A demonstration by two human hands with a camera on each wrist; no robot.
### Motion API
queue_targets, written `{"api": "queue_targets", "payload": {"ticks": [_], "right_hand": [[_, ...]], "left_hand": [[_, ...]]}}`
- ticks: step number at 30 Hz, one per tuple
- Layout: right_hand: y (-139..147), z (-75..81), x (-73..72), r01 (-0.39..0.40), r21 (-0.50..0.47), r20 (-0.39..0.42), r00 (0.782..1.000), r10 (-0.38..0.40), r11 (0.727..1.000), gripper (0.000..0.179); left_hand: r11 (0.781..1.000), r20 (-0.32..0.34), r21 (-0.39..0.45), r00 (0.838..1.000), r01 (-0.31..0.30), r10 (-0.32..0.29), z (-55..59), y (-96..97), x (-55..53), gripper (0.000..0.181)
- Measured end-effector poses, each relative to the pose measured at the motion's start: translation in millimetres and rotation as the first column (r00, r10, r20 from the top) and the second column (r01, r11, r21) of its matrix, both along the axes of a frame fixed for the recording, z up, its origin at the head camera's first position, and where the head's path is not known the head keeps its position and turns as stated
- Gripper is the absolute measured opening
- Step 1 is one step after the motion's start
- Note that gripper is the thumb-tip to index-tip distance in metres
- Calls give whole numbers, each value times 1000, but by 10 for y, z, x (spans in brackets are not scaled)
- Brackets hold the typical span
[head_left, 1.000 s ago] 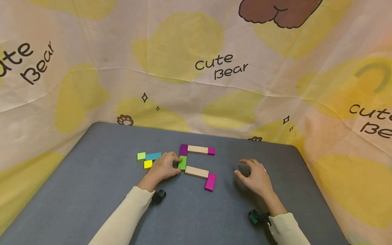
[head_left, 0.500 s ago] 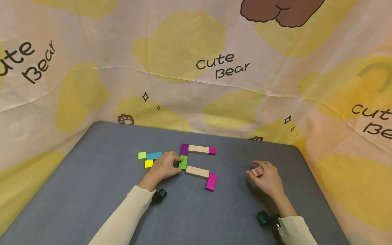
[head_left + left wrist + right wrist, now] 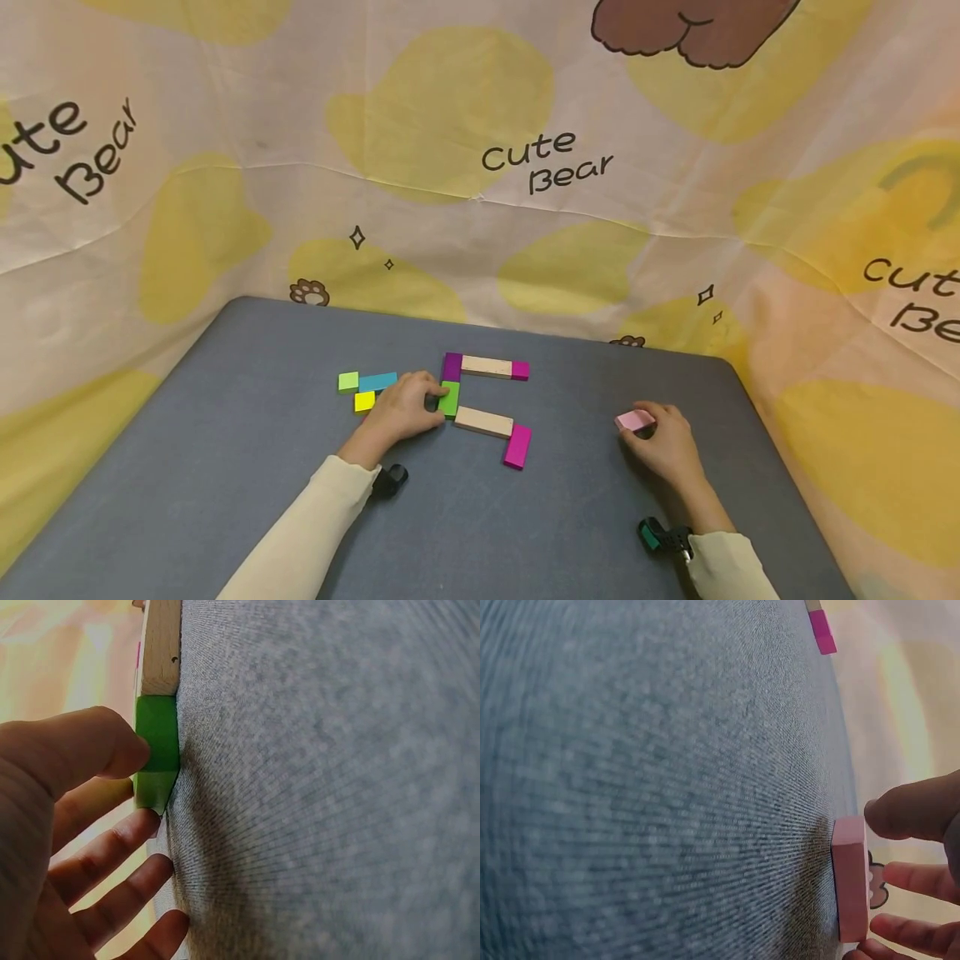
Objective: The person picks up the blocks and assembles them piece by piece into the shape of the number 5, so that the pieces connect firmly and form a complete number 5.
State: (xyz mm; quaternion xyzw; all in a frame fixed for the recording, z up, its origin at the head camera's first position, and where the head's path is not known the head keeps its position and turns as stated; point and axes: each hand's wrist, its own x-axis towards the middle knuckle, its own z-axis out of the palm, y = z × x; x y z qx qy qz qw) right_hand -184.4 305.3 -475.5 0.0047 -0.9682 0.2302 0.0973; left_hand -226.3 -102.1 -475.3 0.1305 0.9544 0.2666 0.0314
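On the grey table my left hand (image 3: 405, 408) pinches a green block (image 3: 448, 400) between thumb and fingers. In the left wrist view the thumb lies against the side of this block, the other fingers spread past its end. At the right, my right hand (image 3: 670, 446) has its thumb and fingers around a pale pink block (image 3: 633, 420), which appears close over the table. The right wrist view has the thumb at one end of the pink block (image 3: 850, 877) and fingertips near its other end.
A purple block (image 3: 452, 367), two plain wood blocks (image 3: 486, 367) and two magenta blocks (image 3: 517, 447) form a branching outline with the green one. Left of it lie a blue block (image 3: 377, 382), a lime block (image 3: 348, 382) and a yellow block (image 3: 364, 402). Printed cloth (image 3: 420, 125) surrounds the table.
My right hand has moved to the right and slightly down; the pink block, mostly hidden one second ago, now shows at its fingertips. My left hand has stayed at the green block.
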Motion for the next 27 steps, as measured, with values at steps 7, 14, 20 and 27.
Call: {"api": "queue_targets", "payload": {"ticks": [7,14,20,27], "right_hand": [[10,9,2,7,13,38,999,-8,1000,49],[30,-6,-5,11,20,85,996,-13,1000,51],[55,-29,-21,-8,15,52,999,8,1000,50],[34,-36,-14,1,7,25,1000,-1,1000,48]], "left_hand": [[1000,-4,-1,1000,3,-3,-6,-8,-1,39],[1000,-8,1,1000,1,-1,-21,-3,-12,39],[1000,-20,-1,1000,-3,3,-33,-6,-22,38],[1000,-5,1,1000,-9,9,-28,-5,-16,39]]}}
